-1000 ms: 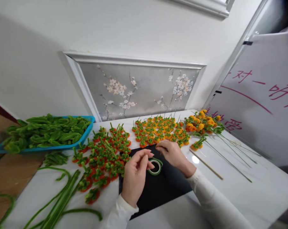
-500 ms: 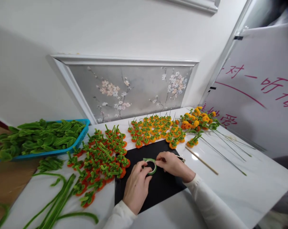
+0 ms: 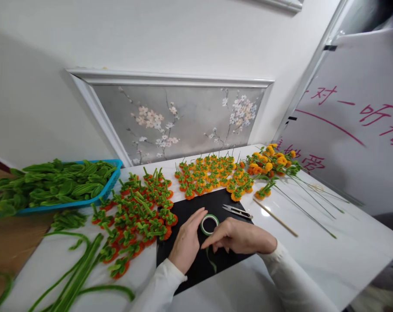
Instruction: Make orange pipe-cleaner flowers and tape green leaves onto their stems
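A roll of green tape [image 3: 203, 228] lies on the black mat [image 3: 196, 277] between my hands. My left hand [image 3: 186, 239] is just left of the roll, fingers stretched out and close together, with nothing visible in it; its thumb is hidden. My right hand [image 3: 240, 236] reaches across below the roll, index finger extended left and the other fingers curled. From its fingertips a short strip of green tape [image 3: 211, 261] trails down over the mat; the exact grip is partly hidden. Thread snips [image 3: 238, 211] lie on the mat beyond my right hand.
Orange-red chenille flowers [image 3: 141, 212] with green stems crowd the left, yellow-orange ones [image 3: 212, 173] the back. A blue basket [image 3: 110, 186] holds green leaves. Green chenille strips [image 3: 82, 273] lie front left. At right are a wooden stick [image 3: 276, 217], wire stems [image 3: 308, 214] and finished flowers [image 3: 271, 161].
Both hands have let go of the tape roll, which now lies on the mat. My right hand has moved down, uncovering the snips. A loose tape strip now shows below it.
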### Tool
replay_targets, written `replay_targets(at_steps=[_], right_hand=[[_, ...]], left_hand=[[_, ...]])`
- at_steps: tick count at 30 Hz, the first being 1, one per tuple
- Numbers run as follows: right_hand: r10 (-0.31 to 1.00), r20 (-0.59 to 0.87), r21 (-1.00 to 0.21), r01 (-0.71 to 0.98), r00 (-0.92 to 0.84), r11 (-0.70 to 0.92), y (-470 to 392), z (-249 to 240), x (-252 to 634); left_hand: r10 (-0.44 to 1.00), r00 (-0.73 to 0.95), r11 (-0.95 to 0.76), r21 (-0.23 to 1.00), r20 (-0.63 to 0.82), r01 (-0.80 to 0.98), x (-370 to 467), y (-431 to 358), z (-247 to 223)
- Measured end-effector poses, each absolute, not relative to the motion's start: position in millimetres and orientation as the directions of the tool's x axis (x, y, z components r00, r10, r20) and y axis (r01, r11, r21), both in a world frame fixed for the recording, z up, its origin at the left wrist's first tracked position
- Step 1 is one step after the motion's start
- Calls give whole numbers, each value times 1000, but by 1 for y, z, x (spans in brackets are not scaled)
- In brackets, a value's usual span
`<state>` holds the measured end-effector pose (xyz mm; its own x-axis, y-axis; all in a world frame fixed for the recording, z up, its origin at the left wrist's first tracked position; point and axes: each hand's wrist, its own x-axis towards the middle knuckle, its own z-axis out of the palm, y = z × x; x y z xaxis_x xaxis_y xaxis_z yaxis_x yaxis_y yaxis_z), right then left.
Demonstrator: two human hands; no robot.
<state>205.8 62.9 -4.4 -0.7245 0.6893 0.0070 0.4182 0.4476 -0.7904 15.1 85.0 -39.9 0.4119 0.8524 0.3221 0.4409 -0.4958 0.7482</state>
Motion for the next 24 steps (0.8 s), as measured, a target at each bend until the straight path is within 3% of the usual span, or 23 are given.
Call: replay_targets(at_steps=[6,9,12,17,22,24], right_hand=[[755,264,-572,533,-600,623,65,5,197],[703,257,-398,590,-663,702,63,1,186],[658,222,-308,589,-719,747,60,-8,176],[645,195,-293,584,-739,757,61,-17,169],[760,181,-349,681,-625,644,69,-18,178],[786,190,-356,704,-589,614,71,-18,182]], left_hand=[[878,375,-444,800,298,403,11,87,-33],[891,344,-425,810,296,404,10,81,-22],[897,299,-433,776,324,459,9,68,-11],[915,244,-404,743,322,534,-1,44,-16],[982,-49,-135,867,180,480,-28,44,-28],[957,-190,-98,860,221,501,-38,47,-25]])
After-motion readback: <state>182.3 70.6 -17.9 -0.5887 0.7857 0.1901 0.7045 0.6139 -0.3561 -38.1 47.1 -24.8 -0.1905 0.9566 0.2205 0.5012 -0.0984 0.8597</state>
